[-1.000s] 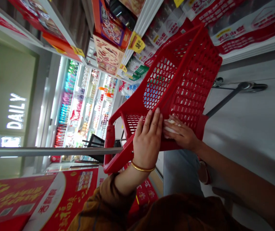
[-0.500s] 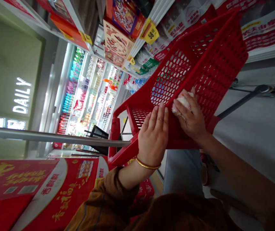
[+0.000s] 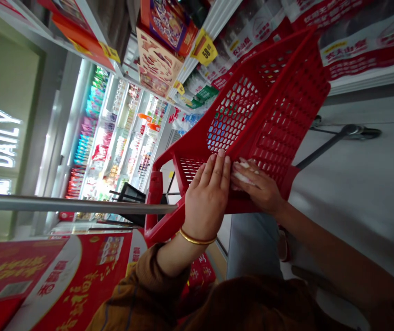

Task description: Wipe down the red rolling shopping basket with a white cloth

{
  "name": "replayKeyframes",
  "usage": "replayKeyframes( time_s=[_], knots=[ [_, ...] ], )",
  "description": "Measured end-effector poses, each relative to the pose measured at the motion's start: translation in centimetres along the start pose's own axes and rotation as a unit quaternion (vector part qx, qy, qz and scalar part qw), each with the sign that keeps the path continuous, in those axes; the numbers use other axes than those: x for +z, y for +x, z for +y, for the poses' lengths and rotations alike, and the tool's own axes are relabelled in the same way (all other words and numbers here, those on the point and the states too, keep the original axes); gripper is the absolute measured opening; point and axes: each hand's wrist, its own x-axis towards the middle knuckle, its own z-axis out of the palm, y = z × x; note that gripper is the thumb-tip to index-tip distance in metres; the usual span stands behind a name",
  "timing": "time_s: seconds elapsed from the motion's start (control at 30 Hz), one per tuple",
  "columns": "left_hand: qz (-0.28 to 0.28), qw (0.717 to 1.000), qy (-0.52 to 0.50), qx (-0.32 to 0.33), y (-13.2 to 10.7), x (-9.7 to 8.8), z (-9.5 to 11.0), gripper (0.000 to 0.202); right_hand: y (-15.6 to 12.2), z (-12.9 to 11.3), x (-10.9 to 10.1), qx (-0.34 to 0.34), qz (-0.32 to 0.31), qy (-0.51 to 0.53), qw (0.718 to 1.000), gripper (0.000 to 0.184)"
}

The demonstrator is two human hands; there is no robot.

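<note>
A red mesh shopping basket (image 3: 273,101) on a wheeled frame fills the middle of the sideways view. My left hand (image 3: 205,202), with a gold bracelet at the wrist, lies flat with straight fingers on the basket's edge, thumb hidden. My right hand (image 3: 261,191) presses a small white cloth (image 3: 241,177) against the mesh wall, right beside my left fingertips. The cloth is mostly covered by my fingers.
The basket's grey frame and wheel (image 3: 356,132) stand on the pale floor. A metal bar (image 3: 79,204) crosses on the left. Lit shelves of packaged goods (image 3: 114,138) run behind, a yellow price tag (image 3: 204,48) hangs above, and a red printed display (image 3: 62,276) is close by.
My right hand slid the cloth up the mesh wall and has come back down beside my left fingers. My left hand stayed on the basket's edge.
</note>
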Motion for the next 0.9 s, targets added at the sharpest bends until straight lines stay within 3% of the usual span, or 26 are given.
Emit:
replayKeyframes(
  time_s=[0.2,0.27,0.33,0.43,0.5,0.63,0.9],
  knots=[
    [0.009,1.0,0.004,-0.007,-0.3,-0.4,-0.3,0.055,-0.9,-1.3,0.1,-0.016,-0.049,0.041,0.998,0.048],
    [0.005,1.0,0.007,-0.013,-0.5,-0.5,-0.4,0.056,-0.5,-1.9,0.1,-0.014,-0.038,0.06,0.997,0.051],
    [0.002,1.0,0.01,-0.018,-0.6,-0.6,-0.5,0.057,0.6,-2.1,0.0,-0.014,0.018,0.063,0.998,0.057],
    [0.0,1.0,0.01,-0.027,-0.9,-0.8,-0.5,0.063,3.4,-1.4,-0.4,-0.008,0.149,0.015,0.989,0.066],
    [0.002,0.999,0.009,-0.035,-1.1,-1.0,-0.4,0.065,5.4,-0.7,-0.5,0.008,0.193,-0.036,0.98,0.064],
    [0.01,0.999,0.017,-0.05,-1.8,-1.0,-0.4,0.059,7.0,0.2,0.1,0.035,0.143,-0.046,0.988,0.054],
    [0.048,0.999,0.003,-0.023,-2.3,-0.3,-0.8,0.051,4.6,-1.0,1.7,0.015,0.102,0.015,0.995,0.059]
  ],
)
